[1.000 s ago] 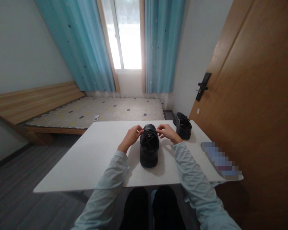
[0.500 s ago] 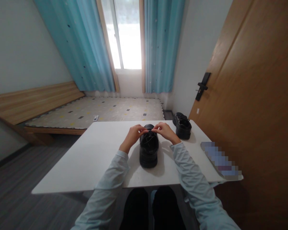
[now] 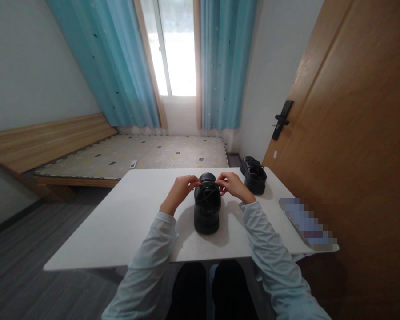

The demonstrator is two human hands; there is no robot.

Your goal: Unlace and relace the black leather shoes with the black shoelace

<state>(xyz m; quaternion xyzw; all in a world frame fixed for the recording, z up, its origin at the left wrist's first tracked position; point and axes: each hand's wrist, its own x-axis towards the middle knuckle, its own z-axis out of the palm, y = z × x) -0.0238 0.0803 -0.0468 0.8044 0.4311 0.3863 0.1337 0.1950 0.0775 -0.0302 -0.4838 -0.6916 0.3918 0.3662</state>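
Note:
A black lace-up shoe point(image 3: 207, 211) stands upright on the white table point(image 3: 136, 213), its heel towards me and its toe pointing away. Dark shoelaces point(image 3: 208, 192) cross over its top. At the left side of the lacing, my left hand point(image 3: 183, 186) is closed in a pinch on a lace. On the opposite side my right hand point(image 3: 230, 183) pinches a lace too, fingers bent. The thin lace ends between the fingertips are hard to see against the black shoe.
A second black shoe point(image 3: 254, 175) stands at the table's far right corner. Nearer on the right edge lies a flat, blurred-out item point(image 3: 306, 224). Behind the table is a bed point(image 3: 160, 151) with a small white object point(image 3: 133, 164); a wooden door point(image 3: 353, 133) rises at the right.
My hands have drawn apart, the left moving left and the right moving right, away from the middle of the lacing. The shoe has stayed nearly in place.

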